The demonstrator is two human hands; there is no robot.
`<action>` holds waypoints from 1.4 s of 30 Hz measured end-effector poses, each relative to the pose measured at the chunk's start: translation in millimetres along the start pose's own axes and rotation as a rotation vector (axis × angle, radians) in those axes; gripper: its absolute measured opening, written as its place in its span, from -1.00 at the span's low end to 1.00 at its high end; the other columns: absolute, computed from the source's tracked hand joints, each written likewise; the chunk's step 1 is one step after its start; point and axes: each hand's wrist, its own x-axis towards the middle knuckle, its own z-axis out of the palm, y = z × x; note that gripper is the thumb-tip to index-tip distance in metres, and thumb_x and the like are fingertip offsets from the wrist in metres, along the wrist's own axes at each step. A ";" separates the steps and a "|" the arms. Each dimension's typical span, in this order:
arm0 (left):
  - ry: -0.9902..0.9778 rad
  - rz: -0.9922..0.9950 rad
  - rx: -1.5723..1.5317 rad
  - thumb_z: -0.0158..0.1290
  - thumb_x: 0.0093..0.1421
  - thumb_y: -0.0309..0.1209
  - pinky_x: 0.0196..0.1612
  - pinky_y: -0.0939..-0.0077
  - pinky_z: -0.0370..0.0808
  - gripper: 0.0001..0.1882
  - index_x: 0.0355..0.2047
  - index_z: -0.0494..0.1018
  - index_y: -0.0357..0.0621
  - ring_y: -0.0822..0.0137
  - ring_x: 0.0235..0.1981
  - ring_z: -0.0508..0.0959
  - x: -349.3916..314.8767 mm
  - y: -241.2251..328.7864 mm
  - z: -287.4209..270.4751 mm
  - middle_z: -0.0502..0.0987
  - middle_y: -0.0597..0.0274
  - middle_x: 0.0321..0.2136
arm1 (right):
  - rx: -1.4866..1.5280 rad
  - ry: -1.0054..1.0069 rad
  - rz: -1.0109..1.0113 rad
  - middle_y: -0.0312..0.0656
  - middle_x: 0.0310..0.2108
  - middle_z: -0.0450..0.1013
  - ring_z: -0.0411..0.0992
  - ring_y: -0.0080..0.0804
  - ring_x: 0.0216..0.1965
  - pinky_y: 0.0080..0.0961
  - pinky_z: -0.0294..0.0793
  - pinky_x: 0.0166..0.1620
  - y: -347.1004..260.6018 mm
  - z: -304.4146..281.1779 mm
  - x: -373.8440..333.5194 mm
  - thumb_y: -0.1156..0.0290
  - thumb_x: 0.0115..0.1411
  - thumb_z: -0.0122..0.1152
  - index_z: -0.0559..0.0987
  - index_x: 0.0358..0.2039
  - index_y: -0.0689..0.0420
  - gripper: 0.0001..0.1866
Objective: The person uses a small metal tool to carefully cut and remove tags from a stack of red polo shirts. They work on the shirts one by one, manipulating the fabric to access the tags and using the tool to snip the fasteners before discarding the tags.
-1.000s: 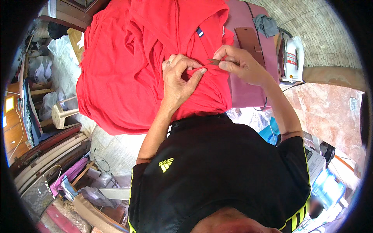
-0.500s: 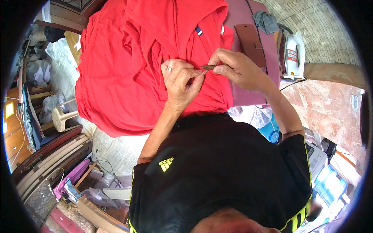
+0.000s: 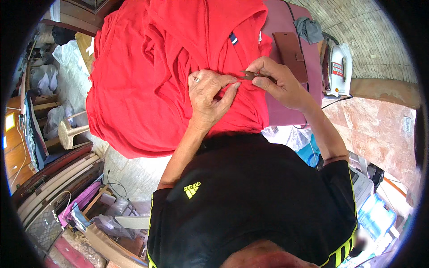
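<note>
A large red cloth garment [image 3: 134, 96] lies in folds across the padded mauve surface in front of me. My left hand [image 3: 208, 96], with a ring on one finger, is closed in a pinch on a bit of the red garment. Just to its right, my right hand [image 3: 282, 85] grips small dark thread snips [image 3: 250, 75]. Their two blades stand apart and point left at my left fingertips. Any thread between the blades is too fine to make out. A small dark and white tag [image 3: 233, 39] shows on the garment beyond my hands.
On the mauve surface [image 3: 288, 118] lie a brown phone-case-like wallet [image 3: 290, 56] and a crumpled grey cloth [image 3: 308, 30]. Right of it stands a white clothes iron [image 3: 339, 69]. A beige stool [image 3: 67, 134] and plastic bags [image 3: 47, 82] are at left. A blue water bottle [image 3: 377, 214] sits lower right.
The snips' blades, closer together before, now stand apart. My right hand has drawn slightly right, away from my left fingertips. My left hand keeps its pinch.
</note>
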 end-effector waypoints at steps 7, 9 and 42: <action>-0.158 -0.129 -0.028 0.22 0.11 -0.55 -0.27 0.35 0.33 -0.94 -0.41 0.59 -0.11 0.26 -0.46 0.55 15.6 3.7 -16.9 0.60 0.28 -0.51 | -0.074 0.015 -0.023 -0.16 -0.37 0.53 0.52 -0.36 -0.31 -0.36 0.44 -0.22 -7.4 -0.9 0.2 0.40 0.31 0.18 0.48 -0.14 0.19 -0.82; -0.230 -0.169 -0.018 0.19 0.14 -0.54 -0.29 0.32 0.34 -0.97 -0.40 0.58 -0.12 0.22 -0.47 0.54 23.3 6.2 -23.0 0.59 0.25 -0.51 | -0.217 -0.020 -0.030 -0.11 -0.35 0.53 0.53 -0.22 -0.29 -0.29 0.44 -0.21 -14.4 -5.7 3.0 0.37 0.30 0.17 0.49 -0.16 0.19 -0.81; -0.542 -0.384 -0.197 0.11 0.26 -0.43 -0.26 0.33 0.32 -0.84 -0.23 0.58 -0.26 0.22 -0.41 0.37 45.8 -0.5 -32.4 0.47 0.13 -0.53 | -0.052 0.224 -0.033 -0.28 -0.44 0.45 0.40 -0.65 -0.37 -0.62 0.41 -0.29 19.8 -3.2 25.1 0.46 0.20 0.35 0.59 -0.23 0.23 -0.83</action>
